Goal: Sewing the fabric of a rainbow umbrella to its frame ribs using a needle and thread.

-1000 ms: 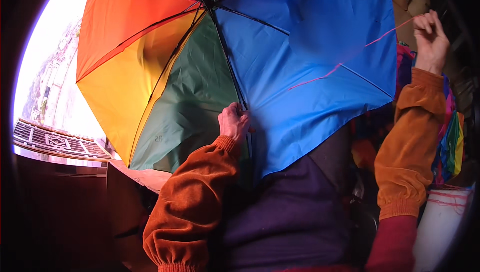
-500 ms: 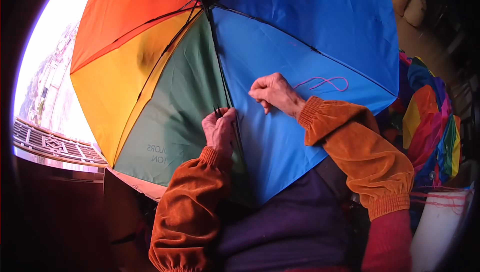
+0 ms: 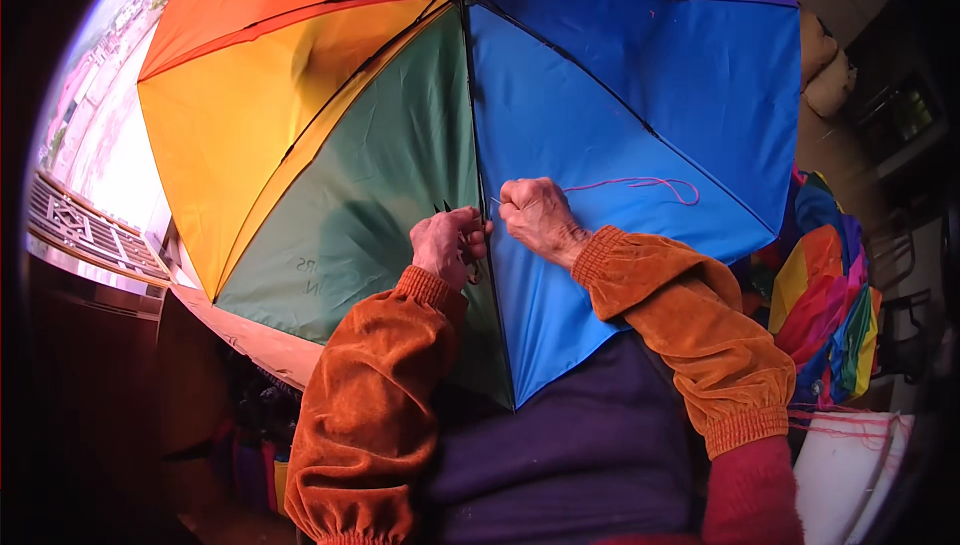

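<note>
An open rainbow umbrella [image 3: 560,95] fills the view, seen from its underside, with black metal ribs [image 3: 470,135] running from the hub at the top. My left hand [image 3: 445,245] pinches the rib and fabric at the seam between the green and blue panels, with small dark scissors tips showing above its fingers. My right hand [image 3: 535,215] is closed just right of the same seam, holding a needle too small to see clearly, with pink thread [image 3: 640,185] looping across the blue panel. Both forearms wear orange velvet sleeves.
A second folded rainbow umbrella [image 3: 825,305] hangs at the right. A white container [image 3: 850,465] with red thread on its rim sits at the lower right. A window with a metal grille [image 3: 80,225] lies to the left, and a wooden ledge [image 3: 250,340] runs under the umbrella's edge.
My right hand came down from high at the right, drawing the pink thread, and now rests closed at the seam next to my left hand. The umbrella has shifted slightly.
</note>
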Motion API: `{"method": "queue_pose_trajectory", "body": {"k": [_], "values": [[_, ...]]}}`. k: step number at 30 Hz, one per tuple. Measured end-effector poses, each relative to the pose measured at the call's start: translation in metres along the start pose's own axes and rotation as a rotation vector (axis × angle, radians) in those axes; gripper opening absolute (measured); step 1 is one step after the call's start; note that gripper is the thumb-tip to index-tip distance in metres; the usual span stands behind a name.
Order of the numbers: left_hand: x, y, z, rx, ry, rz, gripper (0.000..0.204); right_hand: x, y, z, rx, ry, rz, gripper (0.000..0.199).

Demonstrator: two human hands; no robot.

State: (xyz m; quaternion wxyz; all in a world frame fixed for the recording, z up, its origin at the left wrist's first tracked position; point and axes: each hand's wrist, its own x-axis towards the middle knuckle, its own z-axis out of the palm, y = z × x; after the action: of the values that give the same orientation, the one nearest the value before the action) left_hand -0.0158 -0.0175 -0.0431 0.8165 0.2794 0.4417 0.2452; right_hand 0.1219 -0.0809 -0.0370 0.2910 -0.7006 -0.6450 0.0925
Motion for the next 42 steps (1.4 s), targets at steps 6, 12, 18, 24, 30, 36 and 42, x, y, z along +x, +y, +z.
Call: {"method": "queue_pose_trajectory", "body": {"k": [6, 12, 18, 24, 30, 36, 42], "values": [[-0.001, 0.002, 0.002, -0.021, 0.011, -0.022, 0.012, -0.006, 0.000, 0.003, -0.016, -0.017, -0.020, 0.008], [-0.003, 0.003, 0.003, -0.049, 0.010, -0.032, 0.014, -0.004, 0.007, -0.003, 0.073, -0.081, -0.042, 0.009], [-0.002, 0.001, 0.001, -0.080, 0.014, 0.003, 0.013, -0.005, 0.013, 0.001, 0.223, -0.052, 0.039, 0.008], [-0.001, 0.000, 0.006, -0.124, -0.009, 0.007, 0.012, -0.005, 0.012, 0.007, -0.123, 0.032, -0.210, 0.007], [-0.003, 0.001, 0.011, -0.151, -0.025, -0.004, 0.012, 0.004, 0.014, 0.004, 0.124, -0.036, -0.150, 0.006], [-0.002, -0.004, 0.011, -0.151, -0.018, 0.042, 0.010, 0.012, -0.002, -0.001, 0.335, -0.086, -0.063, 0.012], [0.000, -0.003, 0.011, -0.076, 0.027, 0.082, 0.009, 0.009, -0.008, 0.001, 0.369, -0.057, 0.039, 0.013]]}}
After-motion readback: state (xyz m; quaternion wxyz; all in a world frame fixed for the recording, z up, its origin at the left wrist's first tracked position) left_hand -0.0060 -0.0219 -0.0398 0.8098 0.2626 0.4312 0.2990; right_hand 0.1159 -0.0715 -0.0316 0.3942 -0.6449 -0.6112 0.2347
